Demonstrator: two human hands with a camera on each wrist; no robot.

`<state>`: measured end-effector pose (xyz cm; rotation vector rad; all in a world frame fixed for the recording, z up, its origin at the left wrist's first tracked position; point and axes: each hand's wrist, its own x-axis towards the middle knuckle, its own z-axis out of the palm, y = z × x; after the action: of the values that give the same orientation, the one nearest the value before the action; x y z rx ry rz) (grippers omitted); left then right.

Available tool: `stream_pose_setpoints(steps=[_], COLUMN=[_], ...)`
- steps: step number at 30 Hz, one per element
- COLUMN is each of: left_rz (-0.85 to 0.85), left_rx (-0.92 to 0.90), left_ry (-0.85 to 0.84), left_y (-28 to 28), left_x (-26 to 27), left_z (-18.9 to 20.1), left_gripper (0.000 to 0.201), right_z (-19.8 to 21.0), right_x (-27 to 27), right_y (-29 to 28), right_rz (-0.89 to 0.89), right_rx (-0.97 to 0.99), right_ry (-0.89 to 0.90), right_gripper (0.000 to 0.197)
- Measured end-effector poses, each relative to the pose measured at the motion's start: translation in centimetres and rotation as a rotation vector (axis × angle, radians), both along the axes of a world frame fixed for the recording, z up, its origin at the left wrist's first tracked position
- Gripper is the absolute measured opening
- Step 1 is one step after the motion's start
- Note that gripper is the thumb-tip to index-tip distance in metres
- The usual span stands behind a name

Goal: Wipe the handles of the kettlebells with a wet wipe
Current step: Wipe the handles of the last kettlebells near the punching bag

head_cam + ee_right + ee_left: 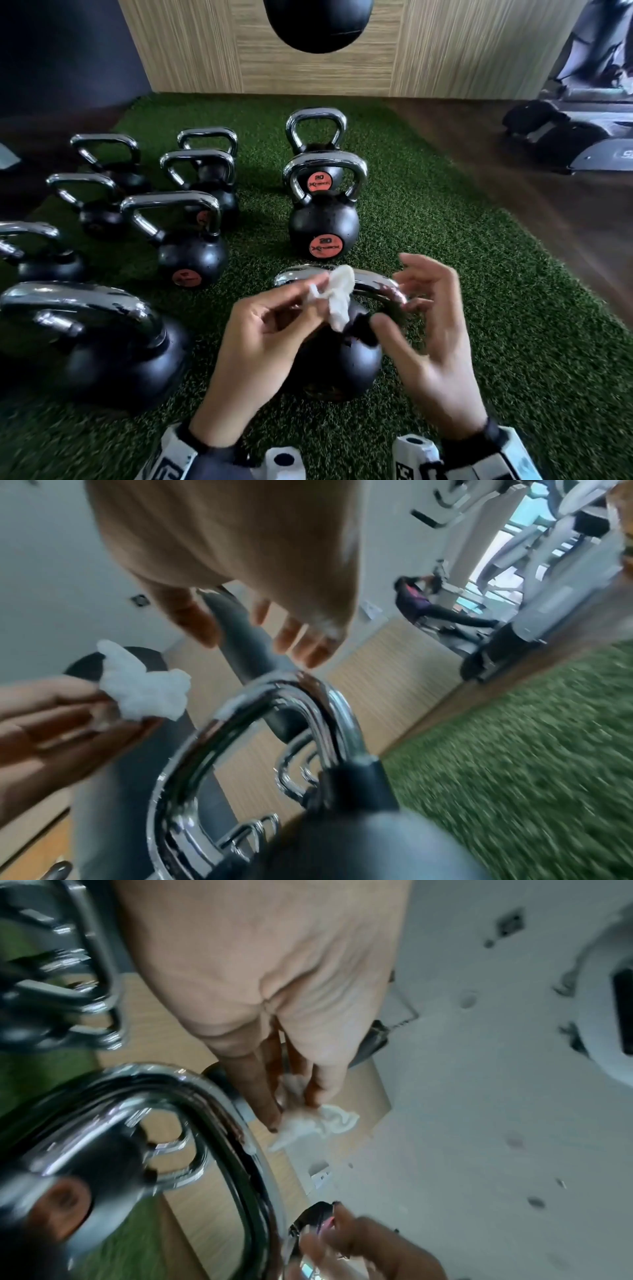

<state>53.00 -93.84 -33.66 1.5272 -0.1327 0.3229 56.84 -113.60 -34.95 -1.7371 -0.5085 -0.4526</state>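
Green turf (445,240) carries rows of chrome-handled kettlebells, the nearest kettlebell (337,359) right under both hands. The left hand (260,342) pinches a crumpled wet wipe (337,298) just above the chrome handle (373,284), seemingly not pressed on it yet; the right hand (431,329) hangs beside the handle's far bend, fingers spread, gripping nothing. Wiping well likely means folding the wipe round the bar and sliding it bend to bend.

Floor covering: green artificial turf (428,212) lay underfoot, bordered by dark wooden flooring (534,192) on the right.
Wall: light wood-grain panelling (191,51) stood behind the turf.
Overhead: a black punching bag (317,24) hung at the top centre.
Far right: a grey exercise machine (589,137) rested on the flooring.
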Motion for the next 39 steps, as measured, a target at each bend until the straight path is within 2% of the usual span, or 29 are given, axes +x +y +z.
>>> stream_pose_setpoints(steps=[3,5,6,7,9,11,13,18,24,26,30,33,37,39], left_rz=[0.161,0.283,0.316,0.326,0.328,0.341,0.358,0.481,0.506,0.535,0.505,0.423,0.440,0.415], left_rx=[0.268,0.536,0.659,0.753,0.873,0.900,0.902,0.887,0.940,0.837,0.399,0.237,-0.022,-0.050], left_ry=[-0.238,-0.377,-0.418,-0.435,-0.439,-0.427,-0.418,-0.407,-0.422,-0.401,-0.204,-0.144,-0.074,0.014], left_y=[0.1,-0.6,-1.1,-1.5,-2.1,-2.4,-2.5,0.5,1.2,2.0,3.5,3.6,3.2,3.0], left_x=[1.0,2.3,2.9,3.4,4.1,4.2,4.1,4.7,4.0,4.0,3.7,3.6,3.6,3.2], left_z=[0.8,1.4,1.6,1.7,1.6,1.1,0.5,-0.8,-2.2,-3.1,-4.9,-6.7,-9.2,-10.7], left_gripper=[0.035,0.035,0.034,0.034,0.034,0.032,0.030,0.019,0.025,0.025,0.023,0.027,0.025,0.023], right_z=[-3.2,-5.2,-6.1,-7.0,-8.3,-9.1,-9.8,-9.9,-10.4,-10.6,-10.8,-10.9,-10.9,-10.8], right_x=[1.6,2.8,3.2,3.5,3.9,4.2,4.4,4.4,4.5,4.6,4.5,4.5,4.4,4.3], right_y=[-0.4,0.0,0.5,1.0,2.0,2.4,2.2,2.1,2.3,2.3,2.2,2.4,2.6,2.7], right_rz=[-0.132,-0.023,0.042,0.075,0.053,0.000,-0.040,-0.016,-0.039,-0.037,-0.023,-0.051,-0.062,-0.063], right_rx=[0.224,0.292,0.286,0.268,0.290,0.286,0.245,0.204,0.226,0.245,0.249,0.262,0.283,0.285], right_ry=[0.202,0.431,0.485,0.489,0.452,0.431,0.420,0.431,0.403,0.418,0.442,0.445,0.460,0.476], right_gripper=[0.076,0.084,0.087,0.086,0.062,0.029,0.011,0.013,0.014,0.016,0.020,0.018,0.017,0.018])
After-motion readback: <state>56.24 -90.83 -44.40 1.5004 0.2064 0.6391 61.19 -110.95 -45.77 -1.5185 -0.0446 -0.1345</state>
